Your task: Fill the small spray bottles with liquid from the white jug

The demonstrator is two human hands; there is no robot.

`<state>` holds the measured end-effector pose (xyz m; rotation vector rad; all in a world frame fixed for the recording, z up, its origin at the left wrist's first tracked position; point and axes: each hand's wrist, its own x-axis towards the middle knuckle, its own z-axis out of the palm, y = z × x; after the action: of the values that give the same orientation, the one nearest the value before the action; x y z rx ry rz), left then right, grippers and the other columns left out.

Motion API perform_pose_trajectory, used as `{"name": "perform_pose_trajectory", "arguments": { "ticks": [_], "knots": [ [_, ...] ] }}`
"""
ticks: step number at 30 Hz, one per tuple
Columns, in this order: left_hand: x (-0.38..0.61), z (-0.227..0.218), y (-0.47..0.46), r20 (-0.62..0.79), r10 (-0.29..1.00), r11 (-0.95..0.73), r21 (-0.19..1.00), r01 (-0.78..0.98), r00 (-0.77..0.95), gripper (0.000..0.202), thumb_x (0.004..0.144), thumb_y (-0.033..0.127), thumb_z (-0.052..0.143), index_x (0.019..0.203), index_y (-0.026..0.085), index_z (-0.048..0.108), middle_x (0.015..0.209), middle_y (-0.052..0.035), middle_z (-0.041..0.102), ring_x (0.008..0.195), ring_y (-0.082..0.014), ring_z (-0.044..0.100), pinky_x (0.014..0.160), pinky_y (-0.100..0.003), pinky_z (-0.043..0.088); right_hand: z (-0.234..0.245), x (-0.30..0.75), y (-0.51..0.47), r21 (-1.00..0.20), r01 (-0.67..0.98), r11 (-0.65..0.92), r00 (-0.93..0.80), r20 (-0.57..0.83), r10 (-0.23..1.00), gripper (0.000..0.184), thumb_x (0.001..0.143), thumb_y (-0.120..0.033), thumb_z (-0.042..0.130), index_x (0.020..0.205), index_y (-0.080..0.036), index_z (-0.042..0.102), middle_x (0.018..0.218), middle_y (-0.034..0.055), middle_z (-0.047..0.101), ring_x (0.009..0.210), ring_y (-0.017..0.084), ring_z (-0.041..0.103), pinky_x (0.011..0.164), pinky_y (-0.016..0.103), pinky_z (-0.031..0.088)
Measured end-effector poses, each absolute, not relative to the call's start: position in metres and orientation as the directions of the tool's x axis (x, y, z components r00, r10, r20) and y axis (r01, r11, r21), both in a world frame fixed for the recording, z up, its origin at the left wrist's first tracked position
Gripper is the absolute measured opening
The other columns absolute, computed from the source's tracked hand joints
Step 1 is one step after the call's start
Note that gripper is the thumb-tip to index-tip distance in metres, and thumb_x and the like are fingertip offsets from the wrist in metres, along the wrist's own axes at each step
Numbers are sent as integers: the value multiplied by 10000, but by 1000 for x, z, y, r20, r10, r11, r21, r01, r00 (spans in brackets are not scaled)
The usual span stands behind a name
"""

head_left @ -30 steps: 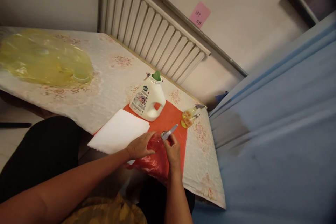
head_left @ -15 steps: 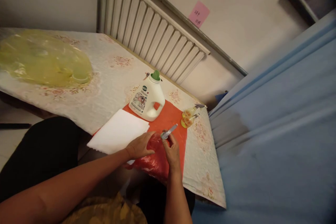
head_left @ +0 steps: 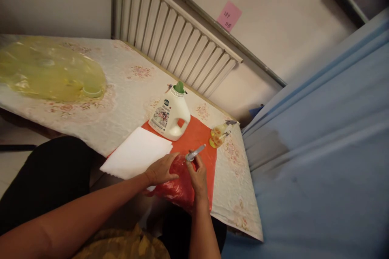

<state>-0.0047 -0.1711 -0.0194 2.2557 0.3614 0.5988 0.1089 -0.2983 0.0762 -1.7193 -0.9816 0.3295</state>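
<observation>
My right hand (head_left: 198,175) is closed round a small bottle with a grey spray nozzle (head_left: 195,152), held over a red plastic bag (head_left: 179,186) at the table's near edge. My left hand (head_left: 161,168) rests on that bag, fingers curled against it, right beside the bottle. A folded white cloth (head_left: 136,152) lies just left of my left hand. Behind the hands, a white detergent jug with a green cap (head_left: 170,115) stands on an orange mat (head_left: 200,139).
Two small yellow spray bottles (head_left: 219,133) lie at the mat's far right corner. A yellow plastic cover (head_left: 48,73) sits far left on the floral tablecloth (head_left: 127,85). A radiator (head_left: 176,36) lines the wall behind; a blue bed sheet (head_left: 319,149) fills the right.
</observation>
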Motion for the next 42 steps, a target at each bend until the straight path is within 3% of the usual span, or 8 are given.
{"name": "perform_pose_trajectory", "arguments": {
  "ticks": [8, 10, 16, 24, 29, 37, 42],
  "knots": [
    [-5, -17, -172, 290, 432, -684, 722, 101, 854, 858, 739, 314, 762, 1455, 215, 301, 1443, -156, 511, 1355, -319, 492, 1143, -510, 386, 74, 105, -287, -913, 395, -106, 751, 255, 609, 275, 678, -291, 765, 902, -198, 635, 884, 16, 693, 831, 203, 637, 816, 324, 506],
    [-5, -17, -172, 289, 435, -685, 721, 105, 853, 858, 731, 316, 768, 1452, 217, 313, 1439, -153, 517, 1353, -325, 493, 1141, -515, 387, 74, 104, -288, -917, 388, -96, 746, 251, 617, 288, 681, -282, 764, 920, -197, 627, 906, 20, 692, 846, 203, 642, 825, 322, 507],
    [-5, -16, -172, 283, 440, -678, 727, 108, 852, 854, 730, 313, 762, 1450, 206, 314, 1452, -157, 508, 1362, -329, 486, 1150, -517, 381, 72, 108, -299, -897, 435, -74, 636, 248, 731, 353, 834, -332, 647, 1166, -212, 666, 1209, 75, 687, 1132, 237, 615, 1012, 379, 447],
    [-6, -14, -173, 279, 440, -678, 727, 112, 853, 841, 725, 313, 762, 1436, 217, 323, 1433, -154, 524, 1342, -335, 504, 1135, -524, 393, 69, 105, -289, -915, 389, -106, 723, 232, 650, 245, 721, -307, 708, 935, -194, 668, 923, 28, 707, 867, 214, 633, 847, 346, 492],
    [-6, -15, -172, 290, 442, -672, 734, 99, 849, 845, 729, 316, 763, 1444, 242, 319, 1423, -130, 537, 1338, -331, 509, 1132, -517, 397, 69, 107, -292, -913, 395, -100, 695, 226, 683, 379, 715, -293, 723, 1074, -185, 671, 1094, 68, 714, 1007, 235, 647, 949, 376, 479],
    [-7, -14, -173, 283, 432, -678, 728, 102, 856, 854, 778, 378, 736, 1472, 192, 275, 1446, -181, 509, 1354, -334, 496, 1139, -513, 387, 58, 105, -296, -899, 423, -116, 683, 232, 692, 549, 650, -277, 785, 1179, -206, 657, 1226, 81, 696, 1123, 263, 628, 1018, 401, 463],
    [-7, -18, -172, 265, 431, -668, 736, 107, 863, 960, 768, 388, 749, 1519, 195, 183, 1504, -205, 453, 1399, -348, 451, 1150, -527, 366, 52, 105, -296, -888, 431, -159, 702, 220, 677, 436, 693, -298, 758, 1110, -197, 682, 1107, 70, 734, 1028, 251, 657, 960, 385, 486]
  ]
}}
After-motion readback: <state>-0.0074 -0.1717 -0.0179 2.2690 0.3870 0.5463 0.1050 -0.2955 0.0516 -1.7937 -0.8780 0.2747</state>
